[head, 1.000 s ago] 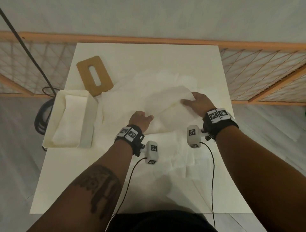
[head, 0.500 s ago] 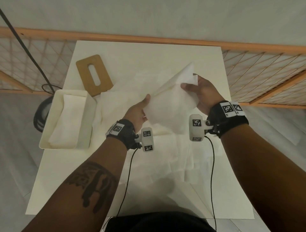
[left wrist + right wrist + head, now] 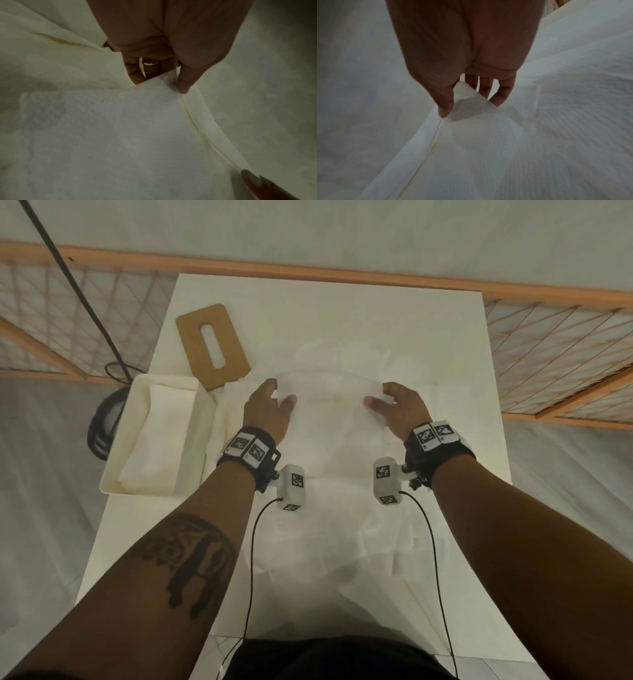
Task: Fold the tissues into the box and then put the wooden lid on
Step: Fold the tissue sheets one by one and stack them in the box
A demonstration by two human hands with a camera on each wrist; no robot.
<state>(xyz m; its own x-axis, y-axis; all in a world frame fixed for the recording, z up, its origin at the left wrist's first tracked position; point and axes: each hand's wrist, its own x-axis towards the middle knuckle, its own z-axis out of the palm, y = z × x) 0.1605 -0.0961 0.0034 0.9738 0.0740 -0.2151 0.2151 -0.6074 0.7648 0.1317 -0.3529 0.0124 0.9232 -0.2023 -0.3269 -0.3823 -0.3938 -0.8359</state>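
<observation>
Half a second ago the tissue (image 3: 329, 402) hung tilted in the air between the hands; now it is stretched out level over the middle of the table, low over the loose tissues (image 3: 342, 525) spread there. Whether it touches them cannot be told. The left hand (image 3: 265, 410) pinches its left corner between thumb and curled fingers, as the left wrist view shows, and the right hand (image 3: 397, 405) pinches the right corner the same way. A doubled edge runs between the two thumbs, so the sheet seems to be already folded once. That suggests another fold or a carry to the box comes next.

At the left edge of the table stands the white box (image 3: 186, 457), open, with folded tissues (image 3: 154, 436) lying inside. Just beyond it, on the far left, the wooden lid (image 3: 236, 350) lies flat, its slot showing, its near corner under the tissue pile's edge. Many sheets are unfolded, so the lid step looks far off. A black cable (image 3: 78, 289) runs down past the table (image 3: 342, 302) on the left.
</observation>
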